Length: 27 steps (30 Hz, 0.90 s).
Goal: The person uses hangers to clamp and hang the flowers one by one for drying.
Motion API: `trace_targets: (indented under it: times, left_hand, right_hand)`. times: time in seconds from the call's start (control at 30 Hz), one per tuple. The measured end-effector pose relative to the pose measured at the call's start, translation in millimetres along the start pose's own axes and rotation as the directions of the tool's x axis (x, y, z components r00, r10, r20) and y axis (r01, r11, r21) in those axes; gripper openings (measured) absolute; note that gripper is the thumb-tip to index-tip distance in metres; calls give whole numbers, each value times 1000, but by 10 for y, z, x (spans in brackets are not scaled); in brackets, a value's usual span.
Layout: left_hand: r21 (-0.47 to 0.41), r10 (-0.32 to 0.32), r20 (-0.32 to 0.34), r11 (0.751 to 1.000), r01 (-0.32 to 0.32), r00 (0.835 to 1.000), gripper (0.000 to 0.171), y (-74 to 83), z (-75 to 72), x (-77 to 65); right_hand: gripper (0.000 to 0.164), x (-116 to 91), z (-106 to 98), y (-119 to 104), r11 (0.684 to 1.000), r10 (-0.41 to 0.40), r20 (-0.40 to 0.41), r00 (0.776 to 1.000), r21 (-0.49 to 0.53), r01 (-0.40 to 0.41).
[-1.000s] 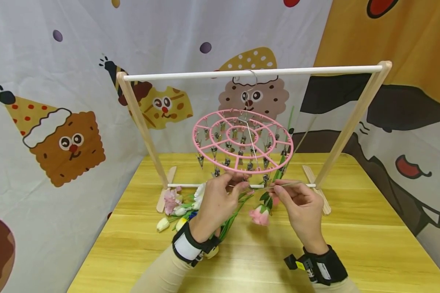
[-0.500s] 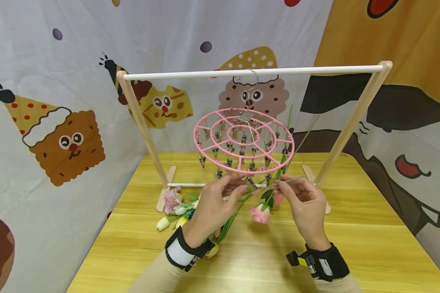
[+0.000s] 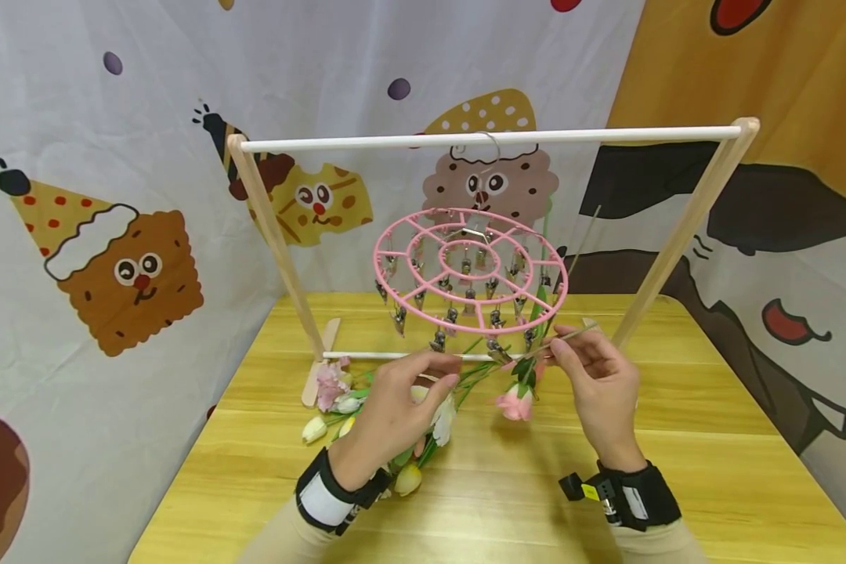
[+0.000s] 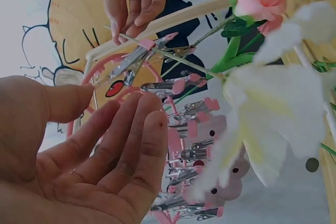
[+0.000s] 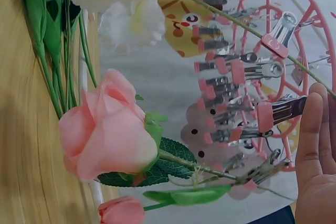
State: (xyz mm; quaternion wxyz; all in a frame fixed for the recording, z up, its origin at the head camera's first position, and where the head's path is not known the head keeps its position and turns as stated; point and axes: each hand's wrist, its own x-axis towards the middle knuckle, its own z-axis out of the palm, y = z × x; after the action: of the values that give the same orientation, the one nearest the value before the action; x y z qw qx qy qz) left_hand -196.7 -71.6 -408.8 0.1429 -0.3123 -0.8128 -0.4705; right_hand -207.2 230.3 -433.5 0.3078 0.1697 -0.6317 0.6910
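My right hand (image 3: pixel 595 392) pinches the thin stem of a white flower (image 4: pixel 273 114) between thumb and fingers. One pink-tipped metal clip (image 5: pixel 278 35) of the hanging round pink rack (image 3: pixel 471 270) overlaps that stem partway along. My left hand (image 3: pixel 398 411) is apart from the clip, its fingers loosely bent and nothing between them. The white bloom hangs just beyond its fingers in the left wrist view. A pink rose (image 5: pixel 113 129) and a pink tulip (image 5: pixel 122 211) hang heads-down by their stems from the rack's right side.
The rack hangs by a hook from the white bar (image 3: pixel 366 142) of a wooden stand (image 3: pixel 275 235). Several more flowers, such as a pink-purple bloom (image 3: pixel 332 384) and a yellow tulip (image 3: pixel 408 479), lie on the wooden table (image 3: pixel 507 501) at the left. A printed cloth stands behind.
My left hand has drawn back to the left from the clip. The right hand has shifted slightly right with the stem, and the rack has turned, moving the rose slightly right.
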Motion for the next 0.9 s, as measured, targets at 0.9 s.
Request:
trace_targets:
  times: [0.9]
  left_hand:
    - [145,-62,-24,987,65,998,15,-375,-180,-384]
  right_hand:
    - [19,399,-361,195,999,15,-45,999,46,-13]
